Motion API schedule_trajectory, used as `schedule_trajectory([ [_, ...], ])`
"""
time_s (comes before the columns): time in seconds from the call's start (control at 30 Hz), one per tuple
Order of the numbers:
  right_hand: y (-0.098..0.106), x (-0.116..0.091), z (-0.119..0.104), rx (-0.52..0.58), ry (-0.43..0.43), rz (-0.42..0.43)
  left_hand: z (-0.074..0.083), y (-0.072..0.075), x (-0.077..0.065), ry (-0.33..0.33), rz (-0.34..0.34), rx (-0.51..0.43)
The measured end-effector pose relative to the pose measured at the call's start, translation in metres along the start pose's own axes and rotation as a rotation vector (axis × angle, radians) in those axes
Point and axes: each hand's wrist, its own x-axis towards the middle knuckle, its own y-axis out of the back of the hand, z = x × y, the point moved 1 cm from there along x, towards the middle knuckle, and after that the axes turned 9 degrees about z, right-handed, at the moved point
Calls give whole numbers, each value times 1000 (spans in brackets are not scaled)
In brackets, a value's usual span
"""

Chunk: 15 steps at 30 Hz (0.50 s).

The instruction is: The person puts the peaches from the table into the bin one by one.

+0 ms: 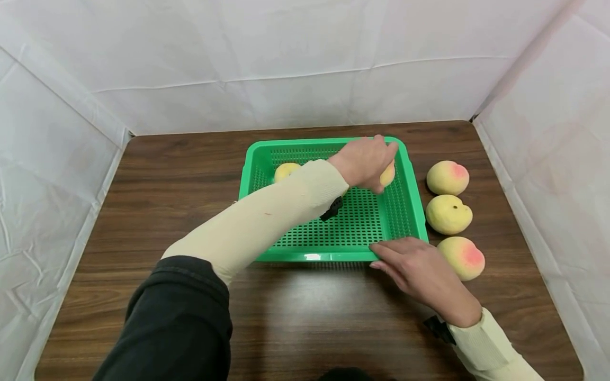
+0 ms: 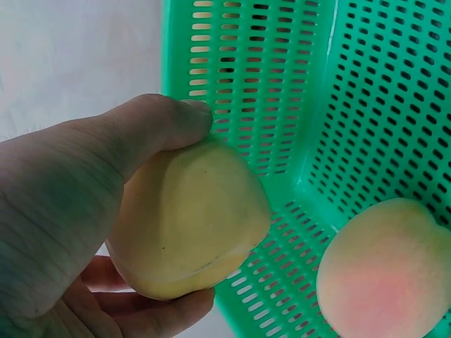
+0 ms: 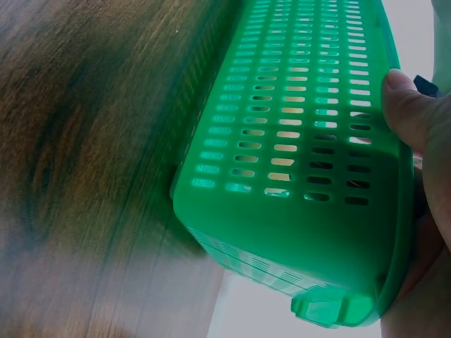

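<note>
My left hand [image 1: 364,161] reaches across into the green plastic basket [image 1: 333,256] and grips a yellow peach [image 2: 190,218] near its far right corner. In the left wrist view, the thumb lies over the top of the fruit and the fingers curl beneath it. A pink-blushed peach [image 2: 387,274] sits in the basket beside the held one. Another peach [image 1: 286,170] shows at the basket's far left, partly covered by the left forearm. My right hand [image 1: 421,275] holds the front right rim, its thumb [image 3: 402,91] against the outer side.
Three peaches stand in a column right of the basket: a far one [image 1: 448,178], a middle one [image 1: 449,214] and a near one [image 1: 462,258] close to the right hand. Everything rests on a dark wooden table [image 1: 181,174], with white sheeting [image 1: 286,63] behind and at both sides.
</note>
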Motion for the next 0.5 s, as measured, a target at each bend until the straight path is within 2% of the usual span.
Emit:
schedule_trajectory([
  [0.5, 2, 1, -2, 4, -3, -2, -1, -17, 6, 37, 13, -18],
])
